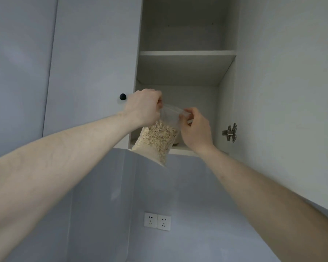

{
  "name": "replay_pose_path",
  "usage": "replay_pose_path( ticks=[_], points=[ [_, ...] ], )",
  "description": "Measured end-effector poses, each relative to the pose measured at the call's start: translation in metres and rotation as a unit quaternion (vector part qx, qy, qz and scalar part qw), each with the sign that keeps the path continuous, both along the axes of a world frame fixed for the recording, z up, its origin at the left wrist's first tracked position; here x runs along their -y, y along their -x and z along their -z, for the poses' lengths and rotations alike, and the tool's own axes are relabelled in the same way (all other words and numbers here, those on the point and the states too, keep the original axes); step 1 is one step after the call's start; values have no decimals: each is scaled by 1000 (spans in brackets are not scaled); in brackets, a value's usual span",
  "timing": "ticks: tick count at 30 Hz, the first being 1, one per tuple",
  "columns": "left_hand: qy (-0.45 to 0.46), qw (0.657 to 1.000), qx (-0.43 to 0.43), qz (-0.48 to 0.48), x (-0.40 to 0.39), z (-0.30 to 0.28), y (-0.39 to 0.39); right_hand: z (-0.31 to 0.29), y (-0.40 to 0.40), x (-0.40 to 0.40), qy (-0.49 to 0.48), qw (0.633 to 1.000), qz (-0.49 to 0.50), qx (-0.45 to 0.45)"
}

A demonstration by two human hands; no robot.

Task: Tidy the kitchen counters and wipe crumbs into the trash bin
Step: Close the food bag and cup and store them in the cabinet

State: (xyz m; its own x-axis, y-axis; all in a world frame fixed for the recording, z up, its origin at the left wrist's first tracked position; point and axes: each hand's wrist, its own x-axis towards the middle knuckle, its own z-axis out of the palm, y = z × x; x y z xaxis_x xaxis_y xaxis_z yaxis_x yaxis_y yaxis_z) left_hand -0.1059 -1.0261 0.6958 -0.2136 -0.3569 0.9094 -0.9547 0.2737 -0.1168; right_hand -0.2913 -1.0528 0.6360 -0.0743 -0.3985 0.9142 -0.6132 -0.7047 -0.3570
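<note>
At cupboard (178, 114) mouth: left hand (143, 106) and right hand (194, 127) pinch oat bag (157, 138) top; shelving step, needing a lift inward.

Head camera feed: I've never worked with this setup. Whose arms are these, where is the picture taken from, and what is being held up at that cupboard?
There is no machine here: these are a person's two bare arms, seen from a wide-angle camera worn on their head. It is tilted upward, so you see wall cupboards, not the counter.

The left hand and right hand each pinch a top corner of a clear plastic bag, which looks filled with oats. The bag hangs in front of the bottom shelf of an open cupboard; whether it touches the shelf I cannot tell. The upper shelf shows nothing on it from this angle.

A black knob sits on the closed door to the left, a metal hinge on the right, and two wall sockets lie below.
</note>
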Motion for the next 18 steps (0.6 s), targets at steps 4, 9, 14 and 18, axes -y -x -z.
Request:
replay_pose_path(
  ticks=[4, 9, 14, 18],
  points=[
    [-4, 1000, 3, 2, 5, -12, 9, 2, 0, 11, -19, 997, -22, 68],
    [-31, 999, -16, 8, 20, -18, 13, -14, 1, 27, -35, 988, -30, 146],
    [-76, 995, -64, 23, 48, -21, 21, -28, 1, 51, -37, 983, 5, 179],
    [-192, 961, -181, 86, 74, -26, 25, -37, 2, 68, -16, 981, 34, 192]
  ],
)
